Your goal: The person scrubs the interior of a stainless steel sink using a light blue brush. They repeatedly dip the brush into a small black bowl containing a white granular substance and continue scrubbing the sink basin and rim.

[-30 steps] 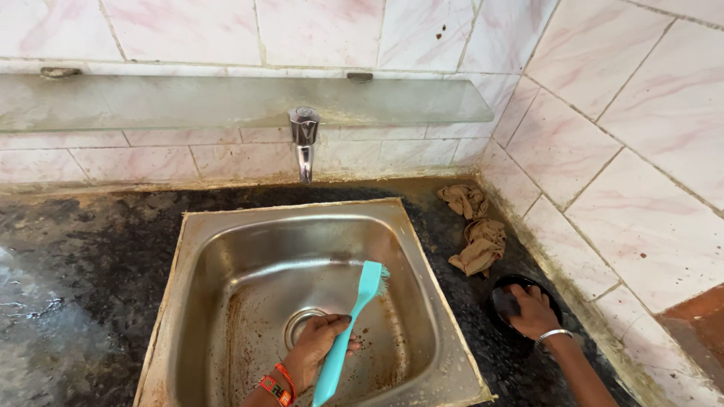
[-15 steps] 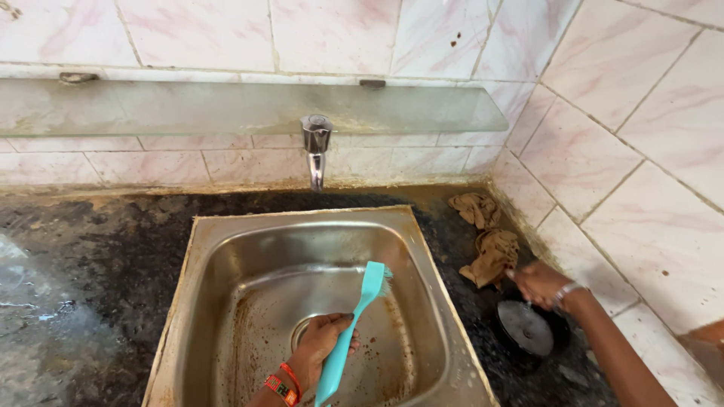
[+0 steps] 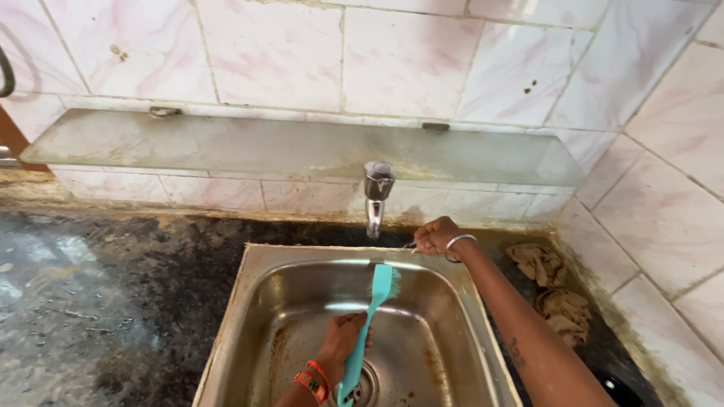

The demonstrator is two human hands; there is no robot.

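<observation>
Pink-veined wall tiles (image 3: 407, 60) and a glass shelf (image 3: 226, 147) are backing a steel sink (image 3: 467, 332) in a dark counter (image 3: 113, 301). Inside the sink, the left hand (image 3: 345, 339) is gripping a turquoise brush (image 3: 369, 324), bristles pointing far. The right hand (image 3: 436, 235) is curling closed just right of the tap (image 3: 375, 197); what it holds I cannot tell. Brown rags (image 3: 550, 290) are lying far right.

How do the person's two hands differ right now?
The left hand is low inside the sink, wrapped around a turquoise brush; the right hand reaches across the sink's rim towards the tap. The left wrist wears orange-red bands, the right a silver bangle. Both are bare.
</observation>
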